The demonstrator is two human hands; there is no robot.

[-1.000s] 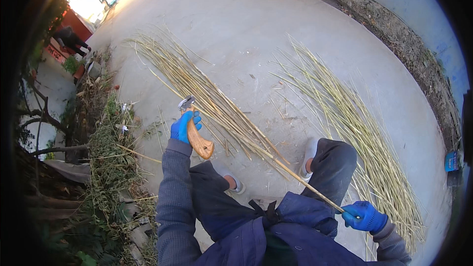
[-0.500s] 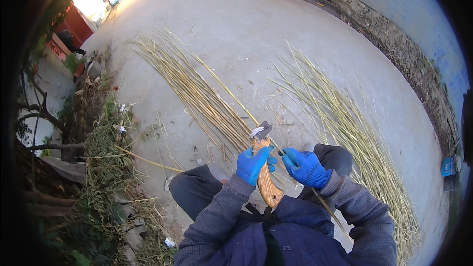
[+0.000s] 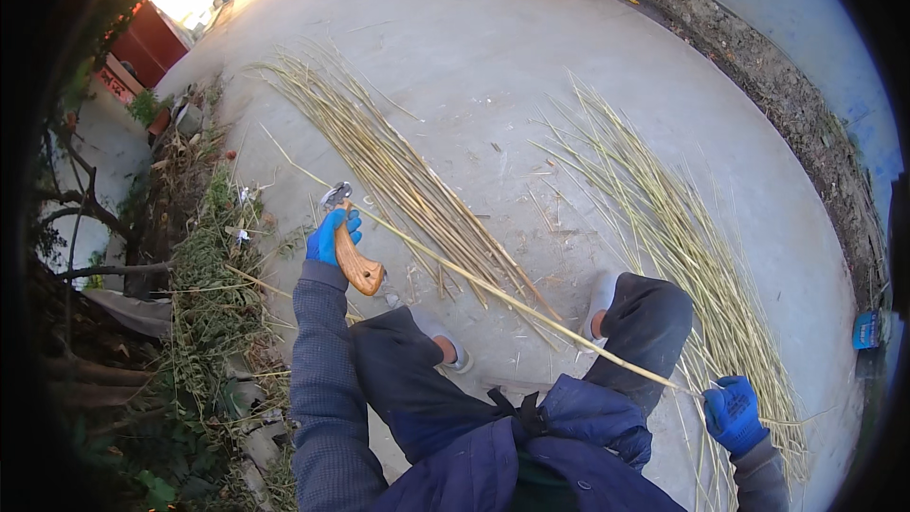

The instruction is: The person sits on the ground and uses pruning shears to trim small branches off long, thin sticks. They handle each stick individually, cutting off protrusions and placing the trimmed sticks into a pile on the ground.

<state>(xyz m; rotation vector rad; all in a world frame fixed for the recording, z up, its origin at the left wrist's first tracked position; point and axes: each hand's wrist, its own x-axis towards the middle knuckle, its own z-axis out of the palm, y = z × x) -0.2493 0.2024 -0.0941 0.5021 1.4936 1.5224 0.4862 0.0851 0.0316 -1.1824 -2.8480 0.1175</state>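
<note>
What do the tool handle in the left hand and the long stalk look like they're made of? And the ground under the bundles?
Tool handle: warm orange-brown with a smooth sheen, probably varnished wood; the small head looks like grey metal. Long stalk: thin, straight, pale yellow-green, likely a dried reed or plant stem, held between the left hand and right hand. Ground: flat, matte pale grey, apparently concrete.

gloves: blue | sleeves: dark blue-grey knit | jacket: navy | trousers: dark | shoes: white
</note>
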